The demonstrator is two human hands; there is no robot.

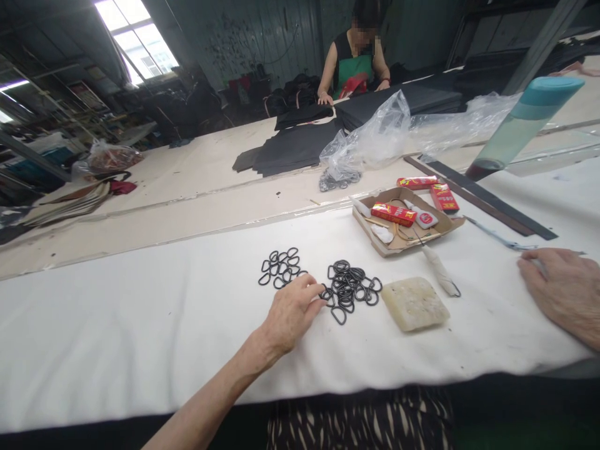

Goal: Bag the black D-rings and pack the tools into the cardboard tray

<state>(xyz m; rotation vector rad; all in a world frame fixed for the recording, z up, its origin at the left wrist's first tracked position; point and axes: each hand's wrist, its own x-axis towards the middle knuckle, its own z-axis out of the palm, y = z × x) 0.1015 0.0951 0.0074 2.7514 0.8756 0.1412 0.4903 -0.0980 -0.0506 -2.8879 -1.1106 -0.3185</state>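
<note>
My left hand (293, 309) reaches over the white cloth between two groups of black metal D-rings. Its thumb and fingertips pinch a D-ring (324, 294) at the left edge of the larger heap of D-rings (349, 284). Left of that heap, a smaller group of D-rings (280, 265) lies loosely spread, partly behind my fingers. At the right edge, my right hand (562, 290) rests on the cloth with curled fingers; a small greyish thing shows by its thumb, too hidden to name. Just beyond it lies a thin pointed metal tool (497, 236).
A yellowish block (415, 304) and a white-wrapped hooked tool (440, 270) lie right of the rings. Behind stand a cardboard tray (387, 247) with red boxes, dark strips (492, 197) and a tilted bottle (520, 128). Across the table, a person handles dark sheets (300, 147).
</note>
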